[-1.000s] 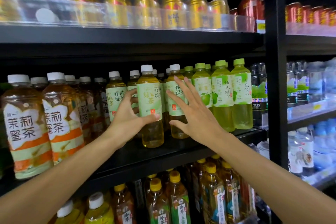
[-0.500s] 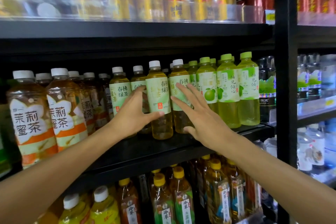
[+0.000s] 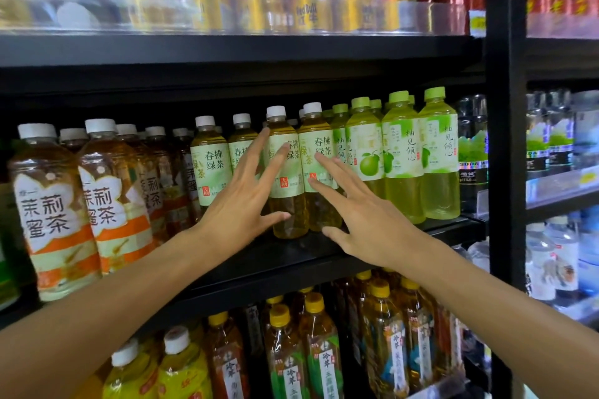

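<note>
At the bottom edge, both forearms slant up from seven and five o'clock and cross the front lip of the black shelf (image 3: 259, 272), which has a bare strip of board under the wrists. The left hand (image 3: 246, 201) is spread with straight fingers, its fingertips over the label of the front green tea bottle (image 3: 293, 172) and its thumb low beside the bottle's body. The right hand (image 3: 366, 220) is spread too, its fingertips at the label of the neighbouring green tea bottle (image 3: 322, 139) at one o'clock of the first. Whether either hand actually touches cannot be told. Both bottles stand upright at the front of their rows, packed shoulder to shoulder. Jasmine tea bottles (image 3: 48, 204) crowd nine o'clock, and pomelo bottles (image 3: 402, 155) sit tight at three o'clock, just before the black upright post (image 3: 502, 139). Above, the next shelf leaves dark headroom over the caps. The gold cans (image 3: 259, 0) at twelve o'clock are blurred behind a clear rail. The rear bottles are hidden, and the yellow-capped bottles (image 3: 285, 350) at six o'clock are cut off.
</note>
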A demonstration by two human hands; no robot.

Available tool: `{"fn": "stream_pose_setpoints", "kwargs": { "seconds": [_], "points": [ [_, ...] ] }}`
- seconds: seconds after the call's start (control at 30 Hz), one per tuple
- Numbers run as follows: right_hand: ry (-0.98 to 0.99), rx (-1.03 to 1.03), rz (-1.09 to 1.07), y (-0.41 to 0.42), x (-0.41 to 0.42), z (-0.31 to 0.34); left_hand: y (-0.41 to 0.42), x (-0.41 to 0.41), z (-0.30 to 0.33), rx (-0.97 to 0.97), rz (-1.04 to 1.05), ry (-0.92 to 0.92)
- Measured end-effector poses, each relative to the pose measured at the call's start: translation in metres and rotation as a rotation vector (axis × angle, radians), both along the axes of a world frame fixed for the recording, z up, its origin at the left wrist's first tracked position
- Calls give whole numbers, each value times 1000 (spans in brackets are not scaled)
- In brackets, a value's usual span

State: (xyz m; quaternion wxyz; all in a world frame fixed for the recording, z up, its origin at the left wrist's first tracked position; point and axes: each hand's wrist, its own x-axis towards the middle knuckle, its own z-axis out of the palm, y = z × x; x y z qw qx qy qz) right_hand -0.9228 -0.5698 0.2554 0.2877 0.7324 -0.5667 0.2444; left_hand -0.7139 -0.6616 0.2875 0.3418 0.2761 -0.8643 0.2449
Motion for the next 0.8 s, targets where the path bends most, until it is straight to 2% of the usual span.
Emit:
{"fn": "stream_pose_setpoints", "kwargs": {
  "seconds": [0.27,0.57,0.8],
  "points": [
    [-27,35,11,-8,-12,1,-3,-11,-2,19,45,-17],
    [-60,121,20,-19,-14,4,0,-25,-4,-26,234,-74],
    [-98,196,100,4,-14,0,25,3,-7,59,196,-116]
  ]
}}
